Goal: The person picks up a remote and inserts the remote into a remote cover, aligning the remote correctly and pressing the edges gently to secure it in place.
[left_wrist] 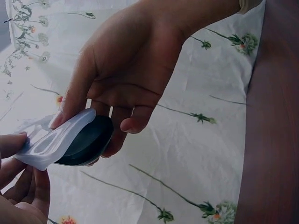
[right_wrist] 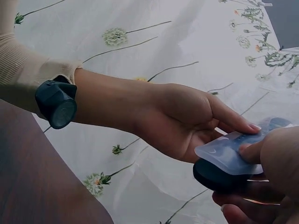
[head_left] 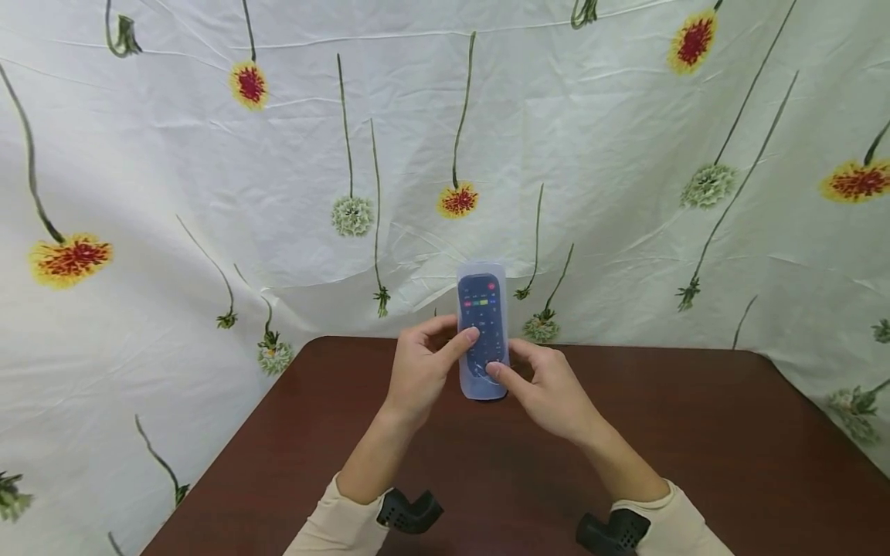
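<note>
A dark remote control (head_left: 481, 320) with small coloured buttons stands upright above the table, both hands on it. A translucent silicone cover (head_left: 480, 388) lies over its button face. My left hand (head_left: 426, 367) grips the left edge, thumb on the face and fingers behind. Lower down on the right side, my right hand (head_left: 556, 390) holds it, its thumb pressing the cover near the bottom end. In the left wrist view the cover (left_wrist: 70, 135) stands partly away from the remote's dark body (left_wrist: 88, 142) at that end. The remote's back is mostly hidden by fingers.
A dark brown table (head_left: 487, 479) lies below the hands. Behind it hangs a white cloth (head_left: 591, 139) printed with flowers. Each wrist wears a black camera, one by the left sleeve (head_left: 348, 521) and one by the right sleeve (head_left: 677, 525).
</note>
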`<state>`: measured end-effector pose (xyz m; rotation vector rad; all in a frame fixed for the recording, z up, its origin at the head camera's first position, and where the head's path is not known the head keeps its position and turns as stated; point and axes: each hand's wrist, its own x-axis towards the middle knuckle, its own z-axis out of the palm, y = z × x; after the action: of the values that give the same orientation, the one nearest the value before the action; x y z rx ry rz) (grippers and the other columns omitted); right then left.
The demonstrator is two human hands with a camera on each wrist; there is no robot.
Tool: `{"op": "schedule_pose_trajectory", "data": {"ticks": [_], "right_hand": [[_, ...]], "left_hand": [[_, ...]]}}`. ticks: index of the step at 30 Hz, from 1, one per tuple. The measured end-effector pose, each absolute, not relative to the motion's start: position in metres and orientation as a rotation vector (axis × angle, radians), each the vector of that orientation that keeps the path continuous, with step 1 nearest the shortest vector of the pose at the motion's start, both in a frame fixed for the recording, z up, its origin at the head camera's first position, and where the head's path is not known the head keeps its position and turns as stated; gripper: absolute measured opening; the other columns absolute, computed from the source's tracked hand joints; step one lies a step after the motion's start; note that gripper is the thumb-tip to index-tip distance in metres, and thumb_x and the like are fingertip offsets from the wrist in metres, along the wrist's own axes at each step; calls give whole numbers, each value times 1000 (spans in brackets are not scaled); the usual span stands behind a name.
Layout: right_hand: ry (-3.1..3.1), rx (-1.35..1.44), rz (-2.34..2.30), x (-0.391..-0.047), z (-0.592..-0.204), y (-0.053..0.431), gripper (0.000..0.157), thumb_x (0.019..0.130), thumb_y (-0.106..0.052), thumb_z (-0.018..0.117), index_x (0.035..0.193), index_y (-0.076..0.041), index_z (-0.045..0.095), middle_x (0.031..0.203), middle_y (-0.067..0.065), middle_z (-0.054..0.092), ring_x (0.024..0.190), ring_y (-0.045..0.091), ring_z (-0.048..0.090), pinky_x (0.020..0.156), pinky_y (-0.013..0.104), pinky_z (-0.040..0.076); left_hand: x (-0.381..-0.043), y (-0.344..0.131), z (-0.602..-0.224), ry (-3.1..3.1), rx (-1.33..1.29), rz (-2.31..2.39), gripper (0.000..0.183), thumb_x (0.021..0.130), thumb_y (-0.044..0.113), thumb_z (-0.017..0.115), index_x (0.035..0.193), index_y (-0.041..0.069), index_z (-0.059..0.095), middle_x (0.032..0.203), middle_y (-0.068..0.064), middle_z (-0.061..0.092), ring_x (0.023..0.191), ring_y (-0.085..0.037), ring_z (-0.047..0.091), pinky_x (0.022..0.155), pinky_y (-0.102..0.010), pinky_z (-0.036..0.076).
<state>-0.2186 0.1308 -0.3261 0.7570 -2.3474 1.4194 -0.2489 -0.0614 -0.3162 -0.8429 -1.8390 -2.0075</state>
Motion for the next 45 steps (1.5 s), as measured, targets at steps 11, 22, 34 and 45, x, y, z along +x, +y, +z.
{"op": "schedule_pose_trajectory", "data": {"ticks": [11, 22, 34, 45], "right_hand": [[-2491, 866, 1464, -219, -322, 136, 53, 89, -19, 84, 136, -6, 63, 108, 0, 72, 82, 16, 70, 72, 36, 58], [-2376, 866, 1474, -218, -326, 130, 42, 84, -6, 87, 121, 0, 69, 97, 2, 73, 78, 15, 70, 68, 32, 58], [-2220, 786, 1467, -214, -333, 119, 40, 81, -3, 88, 118, -2, 72, 93, 1, 75, 75, 13, 71, 66, 34, 59], [-2126, 817, 1590, -213, -335, 113, 46, 80, 7, 86, 123, 2, 69, 96, 7, 76, 77, 18, 74, 71, 34, 62]], "left_hand": [[-248, -64, -314, -1747, -770, -2062, 23, 97, 6, 74, 114, -9, 73, 100, -17, 74, 87, -24, 70, 76, -33, 59], [-248, -62, -313, -1715, -693, -2081, 25, 99, 9, 71, 117, -8, 73, 104, -16, 73, 89, -25, 69, 75, -32, 59], [-242, -42, -325, -1696, -723, -1831, 22, 103, 16, 67, 102, -3, 77, 84, -10, 73, 68, -20, 66, 56, -27, 54], [-244, -41, -327, -1658, -758, -1752, 17, 102, 11, 68, 97, -2, 77, 83, -8, 67, 71, -18, 62, 58, -25, 51]]}}
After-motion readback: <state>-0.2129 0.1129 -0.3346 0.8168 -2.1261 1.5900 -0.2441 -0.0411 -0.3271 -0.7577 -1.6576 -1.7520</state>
